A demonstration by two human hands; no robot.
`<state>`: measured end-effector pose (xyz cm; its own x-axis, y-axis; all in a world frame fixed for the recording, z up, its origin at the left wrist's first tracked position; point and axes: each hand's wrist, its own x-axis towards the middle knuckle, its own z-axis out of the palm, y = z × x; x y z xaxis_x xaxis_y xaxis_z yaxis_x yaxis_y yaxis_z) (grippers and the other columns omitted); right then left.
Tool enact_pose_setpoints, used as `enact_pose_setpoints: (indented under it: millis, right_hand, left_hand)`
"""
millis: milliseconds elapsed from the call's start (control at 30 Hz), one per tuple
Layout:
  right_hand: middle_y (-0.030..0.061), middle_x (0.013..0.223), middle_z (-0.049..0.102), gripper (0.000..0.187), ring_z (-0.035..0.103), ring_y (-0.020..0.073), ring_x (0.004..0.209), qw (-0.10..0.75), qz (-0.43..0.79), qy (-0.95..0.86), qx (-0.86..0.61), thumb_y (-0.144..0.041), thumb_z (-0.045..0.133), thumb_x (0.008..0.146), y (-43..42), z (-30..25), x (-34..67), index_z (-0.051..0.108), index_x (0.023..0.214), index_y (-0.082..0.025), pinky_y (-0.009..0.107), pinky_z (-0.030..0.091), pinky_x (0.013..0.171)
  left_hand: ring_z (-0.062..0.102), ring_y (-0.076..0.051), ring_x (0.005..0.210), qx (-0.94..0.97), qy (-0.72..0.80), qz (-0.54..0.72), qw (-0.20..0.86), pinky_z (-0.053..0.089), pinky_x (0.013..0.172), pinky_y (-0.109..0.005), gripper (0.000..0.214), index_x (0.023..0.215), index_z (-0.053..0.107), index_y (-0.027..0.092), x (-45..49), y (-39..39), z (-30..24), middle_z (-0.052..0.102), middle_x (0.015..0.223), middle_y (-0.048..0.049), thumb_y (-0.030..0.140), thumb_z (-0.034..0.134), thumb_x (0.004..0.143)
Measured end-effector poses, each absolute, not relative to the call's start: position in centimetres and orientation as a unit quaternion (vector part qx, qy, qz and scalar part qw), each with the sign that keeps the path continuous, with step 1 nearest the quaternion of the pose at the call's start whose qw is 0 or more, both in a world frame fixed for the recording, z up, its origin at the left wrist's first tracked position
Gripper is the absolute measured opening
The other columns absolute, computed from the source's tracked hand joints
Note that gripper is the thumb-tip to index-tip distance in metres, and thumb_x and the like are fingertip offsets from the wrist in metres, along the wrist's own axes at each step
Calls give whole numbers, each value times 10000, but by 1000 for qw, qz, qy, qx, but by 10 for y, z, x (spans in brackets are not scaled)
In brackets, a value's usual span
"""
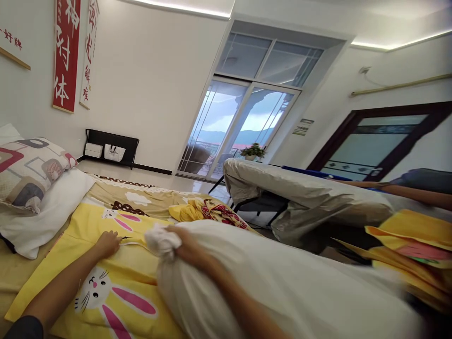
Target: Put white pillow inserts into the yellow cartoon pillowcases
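My right hand [178,245] is closed round a bunched corner of a white quilt [282,287], which lies across my forearm and over the bed. My left hand [108,243] rests on a yellow cover [116,292] printed with pink-eared rabbits, fingers curled at the fabric's seam; whether it pinches the cloth is unclear. The yellow cover is spread flat over the bed beneath both arms.
A patterned pillow [30,169] lies on a white pillow [45,212] at the left. Crumpled yellow and red cloth [208,210] sits mid-bed. Another person's arm [406,190] reaches over a grey-covered table [303,188] at the right. Yellow fabric [413,245] lies nearby. Glass doors [233,127] stand behind.
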<state>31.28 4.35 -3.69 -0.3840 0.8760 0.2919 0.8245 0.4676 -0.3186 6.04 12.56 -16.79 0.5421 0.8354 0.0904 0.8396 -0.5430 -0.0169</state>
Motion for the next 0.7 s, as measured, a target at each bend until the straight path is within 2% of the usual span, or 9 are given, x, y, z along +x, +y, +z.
enact_pose_setpoints:
  millis: [67,133,233,500,600,700]
  right_hand:
    - [21,821,667,53,601,123,740,156,84,-845,-504,-142,581,802,52,-58,294,633,812,-142,257,467,680]
    - [19,788,691,142,606,131,724,111,94,-856,-496,-51,563,695,61,-75,273,642,739,-161,227,411,635]
    - [13,803,707,217,608,148,729,76,93,-868,-481,-57,542,611,70,-75,253,656,740,-190,223,351,599]
    - [53,827,681,242,578,178,780,135,32,-854,-501,-87,458,606,91,21,259,634,748,-173,253,318,639]
    - [35,903,686,285,582,162,840,137,70,-865,-477,-73,434,617,97,7,254,629,798,-176,234,355,692]
    - [23,910,701,314,600,149,818,101,126,-872,-461,-72,431,627,98,-39,244,639,840,-169,205,391,661]
  left_hand:
    - [606,-243,937,-876,-481,-30,25,447,779,-362,246,1000,611,171,63,127,-168,633,986,-124,192,396,882]
    - [619,-235,915,-872,-488,-28,21,445,781,-356,259,1020,601,166,65,130,-170,648,960,-124,137,393,869]
    - [627,-237,914,-857,-515,-32,14,450,775,-353,281,1070,569,156,67,135,-171,658,969,-127,109,389,859]
    - [632,-247,900,-828,-556,-75,-23,440,773,-348,237,962,586,183,65,138,-182,674,950,-104,304,398,884]
    - [627,-239,910,-818,-565,-94,-48,422,768,-328,277,934,605,188,61,140,-184,677,963,-100,344,379,895]
    - [627,-212,868,-803,-580,-107,-82,403,695,-280,267,844,634,195,58,148,-180,688,923,-76,331,408,879]
